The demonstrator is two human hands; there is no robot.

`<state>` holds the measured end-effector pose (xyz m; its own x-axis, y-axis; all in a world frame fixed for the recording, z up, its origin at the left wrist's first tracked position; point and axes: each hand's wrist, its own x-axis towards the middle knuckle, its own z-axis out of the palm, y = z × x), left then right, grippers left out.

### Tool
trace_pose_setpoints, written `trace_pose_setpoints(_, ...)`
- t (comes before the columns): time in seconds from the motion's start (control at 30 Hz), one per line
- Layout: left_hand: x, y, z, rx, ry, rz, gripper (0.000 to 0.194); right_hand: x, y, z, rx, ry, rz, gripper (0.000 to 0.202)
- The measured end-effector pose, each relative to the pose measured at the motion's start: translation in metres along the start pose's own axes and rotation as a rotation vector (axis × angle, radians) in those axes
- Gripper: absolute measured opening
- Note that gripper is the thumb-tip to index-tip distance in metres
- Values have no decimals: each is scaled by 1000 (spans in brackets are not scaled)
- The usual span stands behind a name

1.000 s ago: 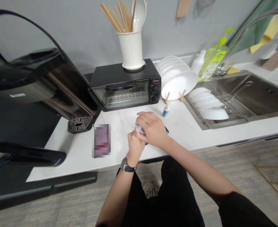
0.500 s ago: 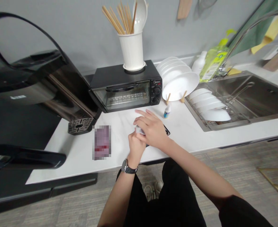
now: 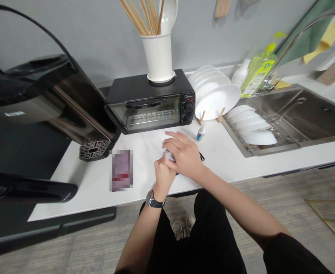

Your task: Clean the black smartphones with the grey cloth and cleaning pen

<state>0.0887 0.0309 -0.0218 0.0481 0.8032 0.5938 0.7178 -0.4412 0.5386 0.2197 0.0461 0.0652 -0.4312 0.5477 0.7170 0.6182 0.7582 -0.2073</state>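
My left hand, with a watch on its wrist, is closed above the counter; its fingertips are hidden by my right hand. My right hand lies across it, fingers bent and slightly parted, with thumb and palm pressed around a small greyish-white piece. That piece could be cloth or a wipe; most of it is covered. Under my right hand, a flat dark object, which looks like a phone, shows only its edge. A small white bottle with a blue label stands upright beyond my right hand.
A blurred-out purple item lies left of my hands. Behind stands a toaster oven bearing a chopstick holder. White plates and a sink with bowls are right; a black appliance stands left.
The view has shifted slightly. Both hands stay together around the whitish piece, with my right hand's fingers moved very little. Nothing has been let go.
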Motion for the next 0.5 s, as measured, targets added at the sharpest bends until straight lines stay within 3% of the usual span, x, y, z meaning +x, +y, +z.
trace_pose_setpoints(0.13,-1,0,7,25,16,-76,24,1,-11,5,24,-115,-262,31)
trace_pose_setpoints(0.2,0,0,5,16,12,-94,23,3,-5,3,40,-158,-301,27)
trace_pose_setpoints(0.33,3,2,-5,-13,5,-57,24,5,14,-4,3,-90,3,42)
trace_pose_setpoints(0.4,5,2,-6,-32,5,-48,22,4,14,-3,-10,-35,109,36)
trace_pose_setpoints(0.5,7,1,-3,-53,-13,-59,18,4,0,3,-41,-16,10,17)
